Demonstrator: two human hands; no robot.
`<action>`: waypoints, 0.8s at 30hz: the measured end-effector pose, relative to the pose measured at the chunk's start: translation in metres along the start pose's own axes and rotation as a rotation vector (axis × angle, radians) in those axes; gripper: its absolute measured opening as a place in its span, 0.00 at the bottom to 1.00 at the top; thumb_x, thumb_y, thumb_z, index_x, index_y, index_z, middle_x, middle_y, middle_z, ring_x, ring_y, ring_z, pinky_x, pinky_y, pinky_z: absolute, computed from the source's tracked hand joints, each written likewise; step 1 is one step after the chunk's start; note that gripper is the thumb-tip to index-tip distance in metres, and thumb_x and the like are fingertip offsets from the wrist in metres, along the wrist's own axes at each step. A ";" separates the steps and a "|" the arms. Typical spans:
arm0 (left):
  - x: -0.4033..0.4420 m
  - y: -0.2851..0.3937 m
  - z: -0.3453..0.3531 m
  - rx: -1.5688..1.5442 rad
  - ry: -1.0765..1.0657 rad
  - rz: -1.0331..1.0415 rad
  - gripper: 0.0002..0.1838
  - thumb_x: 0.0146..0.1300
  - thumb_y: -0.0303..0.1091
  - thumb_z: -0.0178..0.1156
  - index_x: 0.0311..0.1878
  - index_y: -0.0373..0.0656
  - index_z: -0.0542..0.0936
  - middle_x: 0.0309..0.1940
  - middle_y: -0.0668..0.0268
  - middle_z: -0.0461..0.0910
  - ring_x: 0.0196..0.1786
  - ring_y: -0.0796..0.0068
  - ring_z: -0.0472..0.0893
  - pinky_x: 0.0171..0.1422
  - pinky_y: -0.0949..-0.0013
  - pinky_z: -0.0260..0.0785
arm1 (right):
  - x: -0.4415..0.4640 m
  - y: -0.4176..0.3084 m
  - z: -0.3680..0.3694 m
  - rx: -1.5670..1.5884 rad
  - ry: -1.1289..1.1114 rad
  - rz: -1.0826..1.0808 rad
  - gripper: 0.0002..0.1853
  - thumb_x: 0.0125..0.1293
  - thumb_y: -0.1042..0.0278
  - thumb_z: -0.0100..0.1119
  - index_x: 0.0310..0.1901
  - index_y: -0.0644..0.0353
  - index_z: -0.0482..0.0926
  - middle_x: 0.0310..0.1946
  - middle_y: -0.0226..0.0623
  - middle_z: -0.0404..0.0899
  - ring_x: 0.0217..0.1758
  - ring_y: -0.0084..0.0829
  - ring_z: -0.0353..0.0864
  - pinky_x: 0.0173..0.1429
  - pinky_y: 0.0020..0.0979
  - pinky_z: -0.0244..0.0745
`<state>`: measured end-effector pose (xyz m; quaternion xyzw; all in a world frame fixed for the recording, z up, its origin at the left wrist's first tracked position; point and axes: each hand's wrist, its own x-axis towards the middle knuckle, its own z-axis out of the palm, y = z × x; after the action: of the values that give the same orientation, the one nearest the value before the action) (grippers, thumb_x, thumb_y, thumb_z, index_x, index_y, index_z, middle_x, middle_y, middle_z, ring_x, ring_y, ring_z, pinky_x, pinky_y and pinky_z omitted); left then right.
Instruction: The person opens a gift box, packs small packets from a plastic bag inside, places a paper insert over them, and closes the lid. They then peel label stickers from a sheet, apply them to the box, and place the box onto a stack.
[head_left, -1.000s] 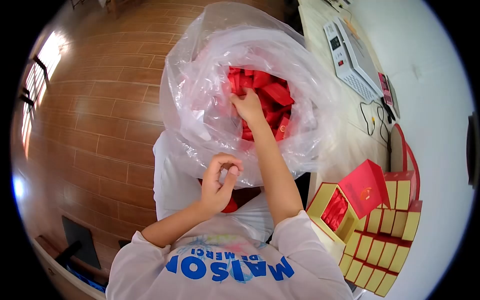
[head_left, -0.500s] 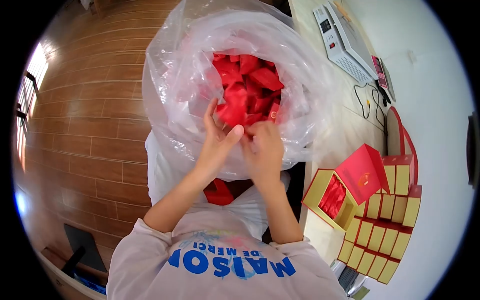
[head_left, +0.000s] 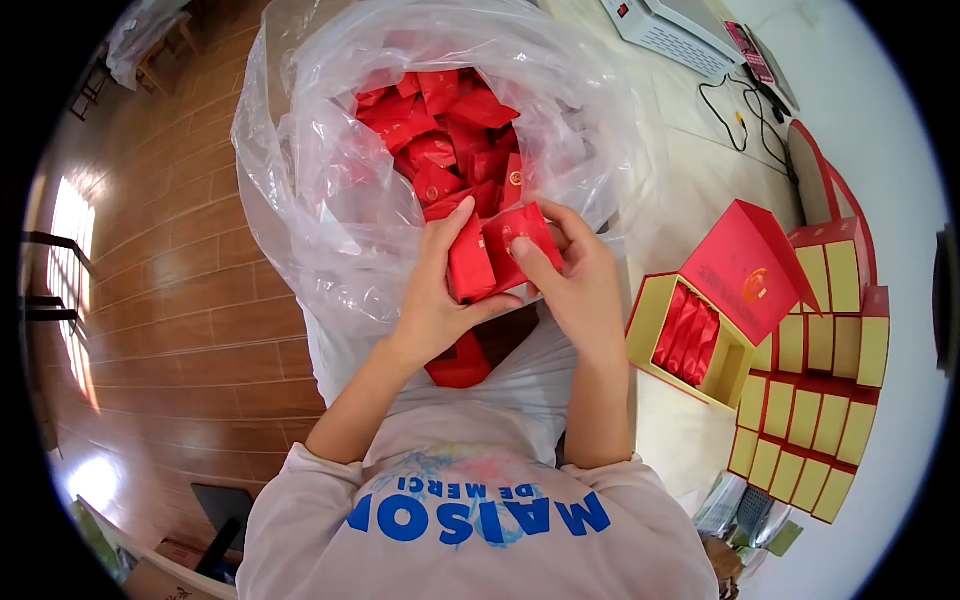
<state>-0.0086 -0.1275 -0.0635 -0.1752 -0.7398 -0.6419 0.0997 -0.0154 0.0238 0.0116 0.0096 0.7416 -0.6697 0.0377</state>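
Note:
My left hand [head_left: 432,290] is closed on a red packet [head_left: 470,262], thumb along its side. My right hand [head_left: 582,278] grips another red packet [head_left: 535,237], thumb pressed on its front. The two packets meet side by side over the near rim of a large clear plastic bag [head_left: 335,150]. Inside the bag lies a heap of red packets [head_left: 435,150], some with gold print. To the right, an open red and yellow box [head_left: 728,375] has its lid raised. A row of red packets [head_left: 687,335] fills its left part, and the right part shows bare yellow walls.
Stacked yellow and red boxes [head_left: 810,410] stand right of the open box. A white machine [head_left: 675,35] and black cables [head_left: 750,110] lie at the far end of the pale table [head_left: 680,450]. Beneath the bag sits something red [head_left: 462,365]. Wooden floor [head_left: 210,330] spans the left.
Both hands have drawn back from the heap in the bag, and distinct packets now show in them. The view has shifted, bringing the open box higher and more packets in it into sight.

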 end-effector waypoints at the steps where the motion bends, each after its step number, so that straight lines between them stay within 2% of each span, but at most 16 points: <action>1: 0.000 -0.005 0.000 0.004 -0.003 -0.001 0.58 0.41 0.36 0.80 0.73 0.42 0.54 0.56 0.60 0.67 0.61 0.63 0.70 0.67 0.61 0.61 | 0.000 0.001 -0.005 0.005 0.000 0.000 0.24 0.63 0.70 0.63 0.60 0.67 0.71 0.40 0.39 0.82 0.33 0.15 0.77 0.32 0.19 0.71; 3: -0.001 -0.011 0.000 -0.229 0.110 -0.041 0.56 0.43 0.35 0.79 0.74 0.43 0.53 0.54 0.61 0.68 0.56 0.65 0.73 0.64 0.62 0.64 | 0.001 0.002 -0.015 0.081 -0.019 0.143 0.22 0.64 0.72 0.62 0.59 0.66 0.72 0.40 0.39 0.82 0.31 0.18 0.78 0.29 0.21 0.72; 4: 0.001 -0.009 0.000 -0.328 0.170 -0.076 0.51 0.50 0.32 0.75 0.73 0.43 0.52 0.53 0.62 0.69 0.54 0.68 0.74 0.63 0.63 0.66 | 0.002 0.009 -0.019 0.140 -0.027 0.137 0.22 0.66 0.71 0.59 0.60 0.64 0.70 0.40 0.38 0.82 0.29 0.21 0.78 0.27 0.22 0.72; 5: 0.002 -0.008 -0.002 -0.327 0.170 -0.077 0.51 0.50 0.32 0.75 0.73 0.43 0.52 0.53 0.62 0.69 0.54 0.68 0.74 0.63 0.63 0.66 | 0.002 0.010 -0.021 0.141 -0.027 0.138 0.22 0.66 0.71 0.59 0.60 0.64 0.70 0.40 0.38 0.82 0.29 0.21 0.78 0.27 0.22 0.72; 8: 0.005 -0.008 -0.013 -0.574 0.297 -0.289 0.39 0.64 0.34 0.63 0.73 0.44 0.53 0.52 0.63 0.71 0.55 0.71 0.74 0.63 0.64 0.65 | 0.003 0.015 -0.027 0.358 0.049 0.121 0.25 0.70 0.65 0.54 0.66 0.61 0.62 0.41 0.38 0.79 0.28 0.26 0.79 0.27 0.24 0.74; 11: 0.002 -0.013 -0.010 -0.631 0.293 -0.368 0.37 0.66 0.37 0.61 0.72 0.43 0.54 0.54 0.63 0.72 0.57 0.74 0.73 0.65 0.66 0.64 | 0.004 0.017 -0.014 0.502 0.028 0.164 0.27 0.70 0.63 0.56 0.66 0.61 0.61 0.43 0.39 0.79 0.28 0.27 0.79 0.29 0.25 0.76; 12: 0.002 -0.007 -0.007 -0.517 0.265 -0.334 0.36 0.66 0.38 0.61 0.72 0.43 0.54 0.56 0.63 0.72 0.59 0.75 0.71 0.66 0.67 0.62 | 0.003 0.025 -0.010 0.478 -0.035 0.191 0.30 0.68 0.62 0.59 0.67 0.61 0.60 0.44 0.38 0.78 0.28 0.28 0.79 0.29 0.26 0.78; 13: 0.001 -0.009 -0.005 -0.515 0.268 -0.336 0.36 0.66 0.38 0.61 0.72 0.43 0.54 0.56 0.63 0.72 0.59 0.75 0.71 0.66 0.67 0.62 | 0.000 0.028 0.000 0.435 -0.024 0.202 0.28 0.66 0.62 0.61 0.64 0.61 0.63 0.40 0.37 0.78 0.28 0.26 0.79 0.27 0.25 0.76; 15: -0.003 -0.018 -0.001 -0.736 0.307 -0.454 0.36 0.67 0.39 0.60 0.72 0.44 0.54 0.56 0.63 0.73 0.60 0.74 0.71 0.66 0.66 0.62 | -0.004 0.037 0.014 0.490 -0.029 0.245 0.25 0.65 0.64 0.63 0.60 0.61 0.65 0.35 0.34 0.77 0.25 0.23 0.77 0.22 0.24 0.72; 16: -0.004 -0.020 -0.002 -0.793 0.333 -0.445 0.39 0.66 0.41 0.61 0.73 0.46 0.51 0.61 0.60 0.69 0.63 0.69 0.70 0.67 0.63 0.63 | -0.006 0.038 0.024 0.573 -0.020 0.276 0.22 0.65 0.64 0.63 0.56 0.60 0.67 0.32 0.32 0.76 0.22 0.21 0.75 0.20 0.23 0.67; 17: -0.002 -0.017 -0.001 -0.794 0.333 -0.445 0.39 0.66 0.41 0.61 0.73 0.46 0.51 0.61 0.60 0.69 0.63 0.69 0.70 0.67 0.63 0.63 | -0.010 0.045 0.033 0.644 -0.022 0.320 0.20 0.66 0.61 0.61 0.54 0.59 0.69 0.30 0.31 0.76 0.20 0.20 0.72 0.19 0.21 0.63; 19: 0.004 -0.008 0.003 -0.843 0.351 -0.206 0.46 0.61 0.44 0.65 0.74 0.50 0.47 0.65 0.56 0.63 0.64 0.61 0.70 0.67 0.60 0.65 | -0.015 0.050 0.048 0.721 -0.030 0.441 0.16 0.68 0.58 0.57 0.51 0.59 0.72 0.29 0.30 0.75 0.19 0.19 0.70 0.18 0.21 0.59; 20: 0.003 -0.013 0.004 -0.811 0.326 -0.095 0.56 0.54 0.44 0.71 0.74 0.55 0.40 0.66 0.54 0.59 0.63 0.54 0.72 0.64 0.56 0.69 | -0.018 0.051 0.054 0.694 0.001 0.486 0.14 0.69 0.58 0.54 0.48 0.58 0.74 0.28 0.28 0.75 0.18 0.18 0.68 0.17 0.19 0.55; 21: 0.002 -0.013 0.002 -0.812 0.326 -0.095 0.56 0.54 0.44 0.71 0.74 0.55 0.40 0.66 0.54 0.59 0.63 0.54 0.72 0.64 0.56 0.69 | -0.017 0.052 0.054 0.694 0.002 0.486 0.14 0.69 0.58 0.54 0.48 0.58 0.74 0.28 0.28 0.75 0.18 0.18 0.68 0.17 0.19 0.55; 23: -0.002 -0.011 -0.002 -0.728 0.291 0.006 0.62 0.49 0.42 0.75 0.74 0.59 0.36 0.64 0.52 0.62 0.59 0.54 0.75 0.60 0.54 0.72 | -0.015 0.056 0.052 0.585 -0.046 0.451 0.13 0.69 0.61 0.53 0.47 0.61 0.74 0.28 0.29 0.75 0.20 0.22 0.71 0.21 0.24 0.63; 24: -0.005 -0.011 -0.006 -0.719 0.275 0.010 0.63 0.48 0.40 0.76 0.74 0.57 0.34 0.60 0.52 0.64 0.55 0.56 0.78 0.57 0.54 0.74 | -0.011 0.054 0.052 0.261 -0.094 0.304 0.12 0.69 0.65 0.51 0.48 0.64 0.74 0.31 0.38 0.79 0.26 0.37 0.77 0.30 0.36 0.72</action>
<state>-0.0090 -0.1357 -0.0746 -0.1150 -0.4462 -0.8775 0.1331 0.0009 -0.0217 -0.0468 0.0950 0.6358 -0.7466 0.1711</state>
